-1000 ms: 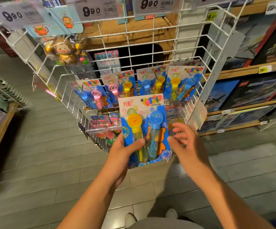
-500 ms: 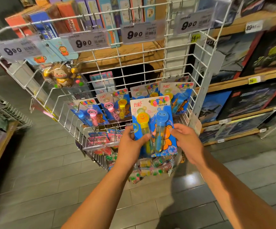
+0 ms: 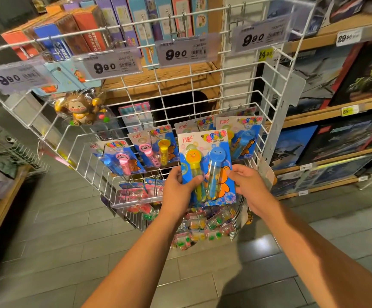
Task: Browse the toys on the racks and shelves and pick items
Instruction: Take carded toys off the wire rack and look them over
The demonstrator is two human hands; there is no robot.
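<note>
Both hands hold a blue bubble-wand card (image 3: 206, 165) upright in front of the white wire rack (image 3: 73, 138). The left hand (image 3: 178, 192) pinches its left edge, thumb across the yellow tube; the right hand (image 3: 250, 186) grips the right edge. Similar cards (image 3: 156, 147) hang on the rack just behind, under 9.90 price tags (image 3: 181, 53).

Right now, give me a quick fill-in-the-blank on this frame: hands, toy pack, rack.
1. The toy pack is held by ____ hands, the left hand and the right hand.
2. The pack holds a yellow tube and a ____ tube.
3. The price tags on the wire rack read ____.
4. The bagged toy hanging at upper left is a ____.

Missing words: both; blue; 9.90; monkey
</note>
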